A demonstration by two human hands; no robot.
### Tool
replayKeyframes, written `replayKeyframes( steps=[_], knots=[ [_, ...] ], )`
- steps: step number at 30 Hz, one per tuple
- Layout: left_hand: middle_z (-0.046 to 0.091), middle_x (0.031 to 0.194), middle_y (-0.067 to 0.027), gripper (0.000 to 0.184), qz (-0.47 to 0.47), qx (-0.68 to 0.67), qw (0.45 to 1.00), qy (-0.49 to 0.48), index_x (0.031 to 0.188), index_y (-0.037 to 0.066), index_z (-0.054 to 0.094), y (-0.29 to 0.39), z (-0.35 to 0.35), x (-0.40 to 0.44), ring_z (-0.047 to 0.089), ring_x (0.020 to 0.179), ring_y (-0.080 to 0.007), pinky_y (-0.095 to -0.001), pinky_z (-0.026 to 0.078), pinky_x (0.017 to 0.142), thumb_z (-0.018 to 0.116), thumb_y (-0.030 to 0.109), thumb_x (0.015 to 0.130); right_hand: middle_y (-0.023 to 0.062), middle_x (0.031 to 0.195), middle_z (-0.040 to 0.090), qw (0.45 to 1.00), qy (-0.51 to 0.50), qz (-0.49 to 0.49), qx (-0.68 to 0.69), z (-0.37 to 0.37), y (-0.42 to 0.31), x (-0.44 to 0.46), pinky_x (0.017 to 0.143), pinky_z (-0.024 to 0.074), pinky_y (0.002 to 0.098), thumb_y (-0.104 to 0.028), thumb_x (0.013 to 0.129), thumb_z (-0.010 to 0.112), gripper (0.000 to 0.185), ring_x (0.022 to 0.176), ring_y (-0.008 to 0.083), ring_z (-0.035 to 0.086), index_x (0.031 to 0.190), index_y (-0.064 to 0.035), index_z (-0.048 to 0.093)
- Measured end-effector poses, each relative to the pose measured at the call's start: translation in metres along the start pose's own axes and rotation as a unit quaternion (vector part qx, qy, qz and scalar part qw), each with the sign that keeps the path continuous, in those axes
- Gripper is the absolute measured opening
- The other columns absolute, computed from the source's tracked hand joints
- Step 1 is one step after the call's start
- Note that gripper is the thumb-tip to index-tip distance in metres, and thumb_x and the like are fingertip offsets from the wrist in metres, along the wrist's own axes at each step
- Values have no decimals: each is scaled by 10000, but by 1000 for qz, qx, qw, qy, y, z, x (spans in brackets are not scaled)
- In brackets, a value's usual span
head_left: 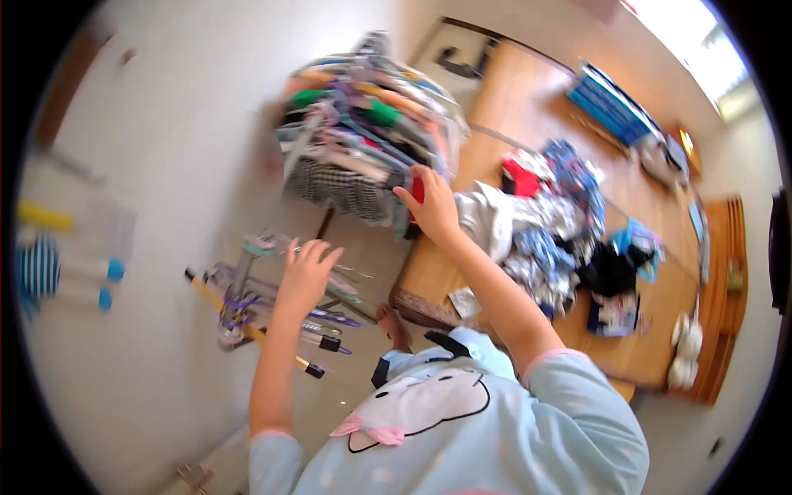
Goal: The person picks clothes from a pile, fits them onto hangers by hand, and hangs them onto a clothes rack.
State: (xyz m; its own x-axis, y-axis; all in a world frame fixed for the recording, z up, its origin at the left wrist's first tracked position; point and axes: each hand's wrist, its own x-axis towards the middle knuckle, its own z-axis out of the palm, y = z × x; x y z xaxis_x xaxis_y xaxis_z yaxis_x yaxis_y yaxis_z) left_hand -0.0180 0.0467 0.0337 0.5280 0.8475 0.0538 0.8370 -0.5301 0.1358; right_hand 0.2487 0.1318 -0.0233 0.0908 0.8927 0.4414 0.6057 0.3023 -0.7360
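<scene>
A: ok so how far along are we looking here?

B: We're guessing partway. A fat bunch of clothes (pixel 371 136) is already hanging up, packed tight, while a loose heap of clothes (pixel 540 223) is still lying on the wooden table (pixel 511 91), so that lot is looking like what's left. A cluster of hangers (pixel 241 299) is hanging lower down with no clothes showing on it, so we're counting those as unused.

A: and our hands, what are they doing?

B: Our left hand (pixel 307 268) is hovering by the hangers, fingers spread, and we're seeing nothing in that grip. Whether it's touching one, we aren't managing to tell.

A: right one?

B: Our right hand (pixel 433 206) is reaching up to the edge of the hanging bunch, fingers bending around near a red bit of cloth (pixel 418 190). We're not able to tell if that grip is pinching it or just resting beside it, everything's blurring there.
</scene>
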Motion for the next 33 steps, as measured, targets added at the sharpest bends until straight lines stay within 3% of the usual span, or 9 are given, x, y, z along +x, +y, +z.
replayKeyframes(
  steps=[4,7,10,18,22,24,28,30,33],
  knots=[
    [606,1050,-116,282,-4,-120,982,142,1118,79,619,68,34,4,539,1086,-309,-452,374,996,568,17,849,178,968,624,978,-10,197,-67,-68,108,-122,829,457,442,-215,839,654,271,932,374,581,1016,-25,578],
    [597,1073,-124,304,-25,-237,968,74,1141,73,606,133,89,4,541,1085,-313,-422,395,973,591,46,839,234,1128,583,831,-132,502,-200,-120,185,-232,895,477,460,-301,742,708,526,1039,399,578,1155,-34,523],
    [593,1109,-120,355,66,-297,947,-99,1199,78,576,195,109,14,543,1081,-310,-414,400,962,611,104,846,222,1179,581,784,-104,596,-142,-146,221,-294,940,458,439,-330,718,730,637,1098,376,566,1229,-29,496],
    [595,1098,-104,358,78,-274,936,-206,1204,77,568,243,130,20,558,1040,-279,-397,413,926,613,149,856,222,1250,549,867,59,494,3,-56,301,-257,990,414,411,-343,705,787,820,1180,377,511,1352,-29,393],
    [601,1120,-116,373,41,-275,928,-246,1240,93,555,240,131,8,568,1045,-308,-401,425,930,602,151,874,224,1273,548,760,26,648,44,-34,323,-213,982,428,401,-354,672,808,915,1151,381,545,1385,-6,351],
    [600,1134,-120,373,18,-282,925,-253,1237,89,558,236,127,3,565,1058,-311,-401,432,922,609,143,871,224,1144,616,734,-134,652,135,-44,338,-197,903,471,380,-243,735,699,628,1056,308,611,1266,27,498],
    [601,1122,-126,412,-34,-329,920,-211,1253,76,532,229,133,7,562,1062,-304,-416,428,929,625,132,856,144,1136,614,554,148,551,606,-89,248,-145,885,501,391,-116,921,425,357,1022,243,610,1219,62,505],
    [575,1165,-161,577,-130,-448,869,-165,1347,50,431,233,131,24,559,1081,-309,-412,425,964,664,95,820,156,1222,581,560,74,522,640,-142,185,-132,957,483,416,-213,985,406,400,1093,249,593,1297,35,450],
    [382,1345,-232,856,-93,-427,897,-68,1437,13,241,245,124,66,428,1220,-370,-434,363,1035,735,112,745,154,1244,578,577,-11,495,650,-202,96,-131,966,481,395,-239,976,435,426,1096,236,600,1317,18,449]
  ],
)
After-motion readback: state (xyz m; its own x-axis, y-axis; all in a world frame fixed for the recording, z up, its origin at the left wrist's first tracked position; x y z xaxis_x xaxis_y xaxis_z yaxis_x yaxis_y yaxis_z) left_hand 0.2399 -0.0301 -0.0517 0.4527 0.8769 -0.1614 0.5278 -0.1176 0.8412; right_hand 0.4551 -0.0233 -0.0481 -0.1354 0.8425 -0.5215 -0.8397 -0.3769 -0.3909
